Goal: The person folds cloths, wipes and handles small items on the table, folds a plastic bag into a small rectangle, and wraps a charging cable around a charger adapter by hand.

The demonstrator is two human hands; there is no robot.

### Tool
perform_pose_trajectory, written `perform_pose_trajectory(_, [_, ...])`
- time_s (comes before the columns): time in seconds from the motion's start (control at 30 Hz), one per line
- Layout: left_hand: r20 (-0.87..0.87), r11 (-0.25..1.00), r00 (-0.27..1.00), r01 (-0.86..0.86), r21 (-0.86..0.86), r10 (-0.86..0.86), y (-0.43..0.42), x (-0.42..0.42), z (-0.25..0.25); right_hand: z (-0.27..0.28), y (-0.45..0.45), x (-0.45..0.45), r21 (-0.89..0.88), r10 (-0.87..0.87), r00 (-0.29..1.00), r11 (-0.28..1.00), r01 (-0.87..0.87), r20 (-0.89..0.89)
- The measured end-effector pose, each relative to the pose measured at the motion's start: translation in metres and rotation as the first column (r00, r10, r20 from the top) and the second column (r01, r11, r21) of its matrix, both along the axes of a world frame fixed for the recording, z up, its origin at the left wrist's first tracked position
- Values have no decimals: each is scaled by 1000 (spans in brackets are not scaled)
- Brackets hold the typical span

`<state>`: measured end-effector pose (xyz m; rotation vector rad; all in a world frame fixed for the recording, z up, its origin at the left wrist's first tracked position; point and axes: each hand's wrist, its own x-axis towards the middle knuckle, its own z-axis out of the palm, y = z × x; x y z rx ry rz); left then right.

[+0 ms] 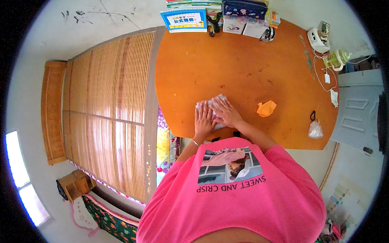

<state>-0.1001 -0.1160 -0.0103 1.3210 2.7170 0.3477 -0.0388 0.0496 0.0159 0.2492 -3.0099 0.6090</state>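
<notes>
Pale bundle [213, 115] is lying on the worktop's [186, 73] near side, apparently folded; spread left hand [204, 121] and right hand [228, 115] are pressing, flattening seemingly unfinished.

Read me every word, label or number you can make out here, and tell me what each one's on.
"SWEET AND CRISP": on the pink shirt, upside down in this view.
"公式": the start of the large title on the blue booklet; the remaining characters are too blurred to read surely.
Too small or blurred to read: the pale marks on the mat's border and any print on the stacked books.
</notes>
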Motion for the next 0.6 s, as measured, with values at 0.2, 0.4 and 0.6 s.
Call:
perform_pose_trajectory(0.2, [28, 1000, 1000, -12, -24, 13, 5, -2, 5, -5, 0, -3, 54, -17, 999, 998, 16, 32])
perform_pose_trajectory(0.4, [23, 998, 999, -33, -62, 34, 8, -1, 9, -5, 0, -3, 81, -38, 995, 996, 31, 91])
perform_pose_trajectory(0.6, [17, 999, 999, -31, -38, 32, 8, 0, 11, -4, -2, 0, 74, -49, 998, 996, 46, 43])
